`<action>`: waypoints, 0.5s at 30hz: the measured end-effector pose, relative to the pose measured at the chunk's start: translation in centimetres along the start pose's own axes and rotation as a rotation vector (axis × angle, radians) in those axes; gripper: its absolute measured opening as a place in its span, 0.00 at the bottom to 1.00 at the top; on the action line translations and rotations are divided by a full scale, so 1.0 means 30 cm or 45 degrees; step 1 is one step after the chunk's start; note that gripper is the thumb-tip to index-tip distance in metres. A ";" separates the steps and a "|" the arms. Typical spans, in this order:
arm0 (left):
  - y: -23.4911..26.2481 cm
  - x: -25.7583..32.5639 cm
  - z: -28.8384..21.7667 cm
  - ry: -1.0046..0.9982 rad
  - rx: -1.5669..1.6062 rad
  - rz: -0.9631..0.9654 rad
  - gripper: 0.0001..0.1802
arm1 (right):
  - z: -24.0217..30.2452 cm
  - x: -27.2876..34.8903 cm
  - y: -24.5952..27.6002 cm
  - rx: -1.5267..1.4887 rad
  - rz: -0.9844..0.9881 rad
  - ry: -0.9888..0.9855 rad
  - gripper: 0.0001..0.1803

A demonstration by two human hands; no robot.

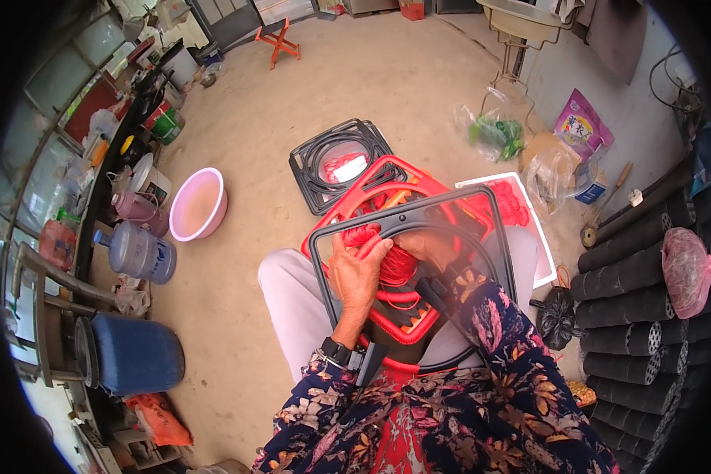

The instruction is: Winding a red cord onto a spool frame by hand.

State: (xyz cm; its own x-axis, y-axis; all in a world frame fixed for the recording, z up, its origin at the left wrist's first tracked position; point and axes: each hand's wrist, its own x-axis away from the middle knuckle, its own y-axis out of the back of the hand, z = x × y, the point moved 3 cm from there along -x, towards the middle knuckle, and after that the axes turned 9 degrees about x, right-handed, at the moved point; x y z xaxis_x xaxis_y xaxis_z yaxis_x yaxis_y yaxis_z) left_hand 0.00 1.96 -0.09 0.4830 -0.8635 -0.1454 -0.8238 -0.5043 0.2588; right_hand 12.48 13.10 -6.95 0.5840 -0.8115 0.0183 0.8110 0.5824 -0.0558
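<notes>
1. The left hand [359, 272] was curled, fingers bent over the inner edge of the black frame [419, 217] and pressing into a bundle of red cord [391, 265]; it gripped both where they met.
2. The right hand [430, 246] lay just right of the left hand, mostly behind the black frame's bar. Its fingers seemed closed on the cord, but how tightly could not be told.
3. The black frame was a thin, rounded-corner square of stiff plastic, held tilted over the person's lap. Under it sat a red frame [355, 197] of the same shape, with orange parts showing through.
4. The red cord looked fine and stringy, wound in loose loops inside the frames.
5. Beyond the black frame, on the bare concrete floor [292, 134], lay another black square frame [328, 162] with ribbed edges and a red and white patch in its middle.
6. Right of the held frame lay a white tray [541, 253] with red netting on it, partly covered by the frame and the knee.
7. Well left of the frame stood a pink basin [199, 204], round and smooth, and a clear blue water jug [138, 253] on its side.
8. Far right of the frame, stacked dark cylinders [624, 276] with honeycomb ends were cut off by the picture's rim.
9. The floral sleeves [482, 379] hid the lower part of the frames and both forearms.
</notes>
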 end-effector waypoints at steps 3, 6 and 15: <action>0.000 0.003 -0.003 0.010 -0.091 -0.032 0.39 | -0.021 -0.006 0.006 -0.026 0.032 -0.005 0.10; -0.007 0.007 -0.014 -0.063 -0.029 -0.063 0.38 | -0.038 -0.015 0.006 -0.048 0.055 -0.002 0.11; -0.042 0.003 0.020 0.070 0.322 0.101 0.25 | -0.152 -0.039 -0.030 -0.046 0.132 -0.023 0.15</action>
State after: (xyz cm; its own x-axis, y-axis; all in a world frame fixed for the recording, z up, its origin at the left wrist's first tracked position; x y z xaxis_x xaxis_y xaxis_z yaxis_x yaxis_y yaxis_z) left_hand 0.92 2.51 -1.00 0.4238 -0.9022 -0.0807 -0.9043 -0.4265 0.0193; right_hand 10.92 13.32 -11.47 0.6657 -0.7456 0.0284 0.7444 0.6611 -0.0941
